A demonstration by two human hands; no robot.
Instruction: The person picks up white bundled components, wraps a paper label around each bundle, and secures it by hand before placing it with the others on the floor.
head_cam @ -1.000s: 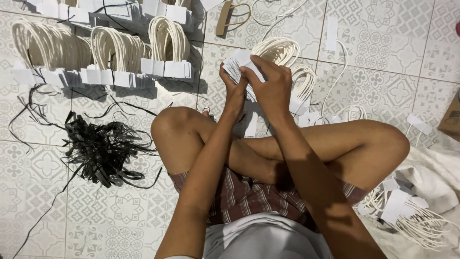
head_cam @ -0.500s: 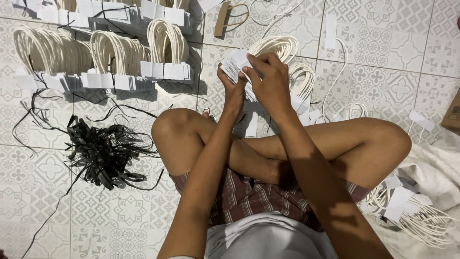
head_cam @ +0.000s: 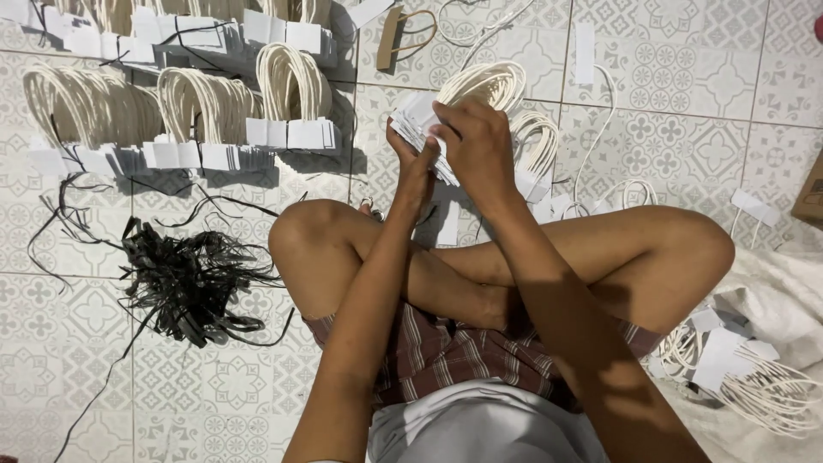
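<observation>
Both hands up in front of the crossed legs, closed on the same stack of white paper tabs (head_cam: 417, 120). Left hand (head_cam: 411, 167) grips the stack from below, thumb and fingers wrapped round its lower edge. Right hand (head_cam: 476, 141) comes over the top, fingers curled down onto the upper tabs; it hides most of the stack, so only the left end shows. White cord loops (head_cam: 489, 84) attached to the tabs fan out behind the right hand, up and away from the body.

Stack is held off the tiled floor (head_cam: 677, 94), above the knees and roughly centred.

Around it:
- row of finished loop bundles (head_cam: 206, 103) standing in line, upper left, well apart from the hands
- heap of black plastic strips (head_cam: 184, 287) on the floor beside the left knee
- loose pile of white handles (head_cam: 754, 377) by the right thigh, next to a white cloth (head_cam: 784, 296)
- single brown paper handle (head_cam: 403, 33) lying near the top edge
</observation>
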